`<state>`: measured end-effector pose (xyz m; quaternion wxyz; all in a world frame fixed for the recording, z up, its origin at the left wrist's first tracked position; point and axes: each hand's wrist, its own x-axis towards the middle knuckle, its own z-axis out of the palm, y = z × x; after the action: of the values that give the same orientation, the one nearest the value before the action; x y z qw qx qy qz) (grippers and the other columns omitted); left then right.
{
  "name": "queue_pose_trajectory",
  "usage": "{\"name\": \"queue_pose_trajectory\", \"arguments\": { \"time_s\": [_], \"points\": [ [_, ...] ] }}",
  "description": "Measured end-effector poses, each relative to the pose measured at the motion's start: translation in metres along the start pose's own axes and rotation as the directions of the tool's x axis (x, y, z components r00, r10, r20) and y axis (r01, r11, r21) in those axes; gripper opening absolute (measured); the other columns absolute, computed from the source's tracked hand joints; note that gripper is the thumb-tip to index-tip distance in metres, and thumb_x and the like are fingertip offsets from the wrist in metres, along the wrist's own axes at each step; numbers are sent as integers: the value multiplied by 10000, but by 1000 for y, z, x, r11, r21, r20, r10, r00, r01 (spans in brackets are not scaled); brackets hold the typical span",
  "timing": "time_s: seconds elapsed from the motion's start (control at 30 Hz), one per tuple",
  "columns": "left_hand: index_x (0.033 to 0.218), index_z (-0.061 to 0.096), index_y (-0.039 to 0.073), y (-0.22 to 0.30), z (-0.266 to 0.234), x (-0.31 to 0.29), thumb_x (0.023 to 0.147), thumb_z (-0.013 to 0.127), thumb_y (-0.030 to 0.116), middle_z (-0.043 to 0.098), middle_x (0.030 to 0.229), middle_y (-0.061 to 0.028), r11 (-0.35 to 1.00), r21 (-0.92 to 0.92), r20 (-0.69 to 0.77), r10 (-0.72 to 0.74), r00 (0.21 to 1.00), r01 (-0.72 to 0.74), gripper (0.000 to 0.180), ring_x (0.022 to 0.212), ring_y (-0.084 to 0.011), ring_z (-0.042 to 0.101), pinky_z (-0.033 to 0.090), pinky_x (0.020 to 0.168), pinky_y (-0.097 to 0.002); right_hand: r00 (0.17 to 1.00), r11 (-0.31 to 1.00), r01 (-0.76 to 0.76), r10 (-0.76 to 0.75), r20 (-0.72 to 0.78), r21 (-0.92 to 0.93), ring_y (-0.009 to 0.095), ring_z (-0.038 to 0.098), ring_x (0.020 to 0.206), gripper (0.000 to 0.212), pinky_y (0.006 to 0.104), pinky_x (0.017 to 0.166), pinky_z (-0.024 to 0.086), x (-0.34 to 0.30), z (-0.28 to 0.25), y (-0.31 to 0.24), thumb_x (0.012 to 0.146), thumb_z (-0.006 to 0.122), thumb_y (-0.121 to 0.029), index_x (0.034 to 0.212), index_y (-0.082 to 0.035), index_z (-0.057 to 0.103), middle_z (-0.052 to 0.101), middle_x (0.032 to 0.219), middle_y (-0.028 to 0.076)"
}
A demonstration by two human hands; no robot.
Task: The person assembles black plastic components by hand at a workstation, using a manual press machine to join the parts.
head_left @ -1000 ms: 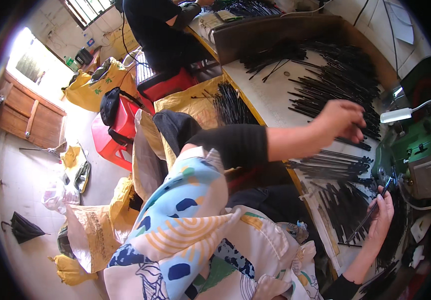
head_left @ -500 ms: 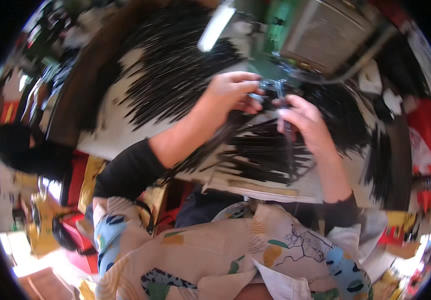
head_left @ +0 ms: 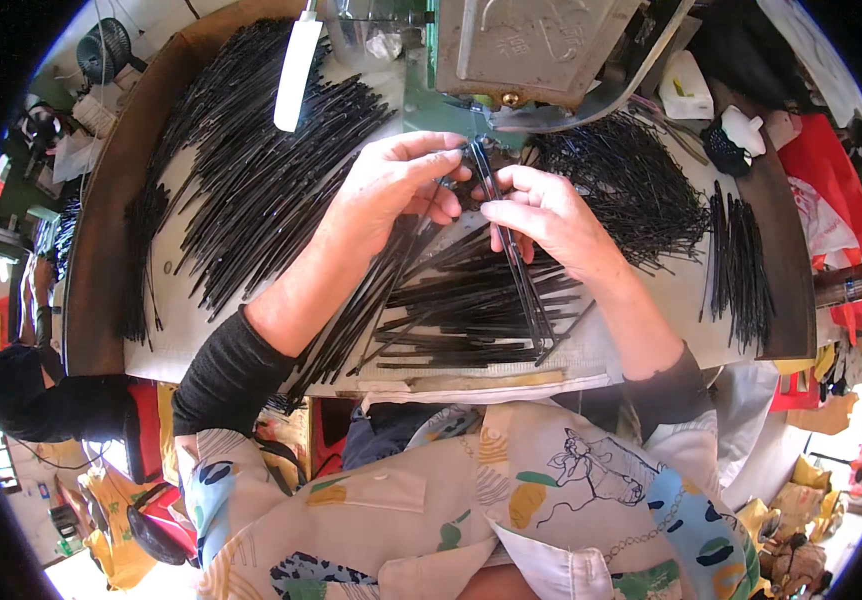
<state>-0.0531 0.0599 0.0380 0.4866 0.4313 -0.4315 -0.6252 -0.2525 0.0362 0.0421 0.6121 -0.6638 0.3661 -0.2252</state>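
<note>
Closest in, there's a loose heap of black rods (head_left: pixel 451 312) on the pale tabletop (head_left: pixel 186 345), just this side of the green-and-grey machine (head_left: pixel 521 60). Right hand (head_left: pixel 546 215) has its grip snug around a couple of slim dark rods (head_left: pixel 523 282), top ends right in front of the machine. Left hand (head_left: pixel 391 182) is beside those ends, fingers curled, can't tell if that grip's pinching anything. Bigger rod pile (head_left: pixel 271 150) spreads left of the machine.

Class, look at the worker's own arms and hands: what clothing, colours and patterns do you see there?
The left hand and right hand are ungloved. The left sleeve is black and snug, the right sleeve dark; both stop short of the hands. The pale shirt has blue, green and orange patches.
</note>
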Motion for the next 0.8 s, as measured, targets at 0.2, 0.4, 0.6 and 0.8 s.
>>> {"name": "queue_pose_trajectory", "arguments": {
  "time_s": [0.2, 0.4, 0.6, 0.8],
  "points": [
    [1140, 535, -45, 4, 5, 2, 862, 596, 158, 615, 878, -103, 998, 49, -9, 25, 1000, -25, 349, 579, -130, 602, 510, 529, -232, 1000, 1000, -4, 3, -21, -20, 56, 508, 516, 227, 176, 439, 374, -3, 0, -6, 841, 572, -203, 995, -36, 566, 589, 656, 33],
    [1119, 560, -19, 6, 12, 9, 874, 593, 160, 635, 822, -76, 978, 186, -19, 99, 995, -94, 305, 526, -103, 585, 465, 447, -210, 1000, 988, 5, -7, 10, 154, 71, 536, 496, 235, 181, 416, 397, -2, -7, -3, 826, 579, -192, 985, -19, 569, 611, 659, 53],
    [1121, 553, -36, 6, 11, 16, 876, 584, 152, 634, 818, -89, 953, 260, 30, 150, 988, -153, 311, 519, -98, 580, 462, 446, -206, 1000, 981, -25, 24, 6, 192, 72, 550, 500, 274, 176, 416, 409, 0, -13, -3, 823, 585, -224, 997, -13, 570, 618, 667, 60],
    [1123, 553, -41, 6, 10, 19, 879, 572, 137, 628, 809, -85, 941, 303, 33, 149, 988, -152, 302, 517, -98, 579, 459, 444, -205, 999, 988, -28, 31, -16, 154, 69, 552, 504, 280, 174, 417, 407, 1, -13, -3, 815, 586, -230, 990, -11, 578, 619, 663, 56]
  ]
}}
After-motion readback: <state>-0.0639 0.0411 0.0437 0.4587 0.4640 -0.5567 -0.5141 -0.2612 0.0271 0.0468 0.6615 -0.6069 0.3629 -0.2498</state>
